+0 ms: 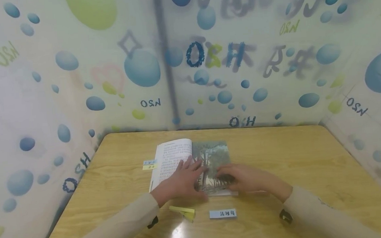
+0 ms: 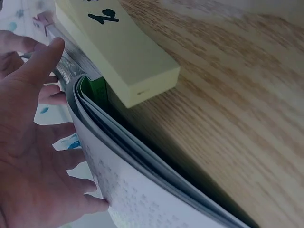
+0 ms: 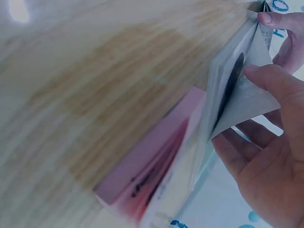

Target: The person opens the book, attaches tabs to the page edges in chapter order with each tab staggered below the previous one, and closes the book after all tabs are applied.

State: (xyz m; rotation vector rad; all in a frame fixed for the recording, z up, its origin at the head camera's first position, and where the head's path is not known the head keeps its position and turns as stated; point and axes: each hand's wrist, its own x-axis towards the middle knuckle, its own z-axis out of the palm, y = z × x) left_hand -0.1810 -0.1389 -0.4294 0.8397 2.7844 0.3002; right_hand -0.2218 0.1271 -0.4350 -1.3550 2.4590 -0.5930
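Observation:
An open book (image 1: 173, 153) lies on the table, text on its left page and a picture of trees on the right page (image 1: 214, 150). My left hand (image 1: 184, 176) rests spread across the book near the spine, fingers extended over the left page. In the left wrist view its fingertips touch the printed page (image 2: 123, 185). At the lower right side, my right hand (image 1: 247, 177) holds the page's edge; in the right wrist view the thumb lies on the lifted page (image 3: 259, 97) with fingers behind it. A pink sticky-note pad (image 3: 156, 152) sits beside the book's edge there, mostly hidden in the head view.
A yellow sticky-note pad (image 1: 183, 210) and a blue sticky-note pad (image 1: 223, 214) lie in front of the book. Blue and yellow tabs (image 1: 150, 165) stick out from its left edge. The wooden table (image 1: 278, 146) meets a patterned wall (image 1: 259, 106) at the back.

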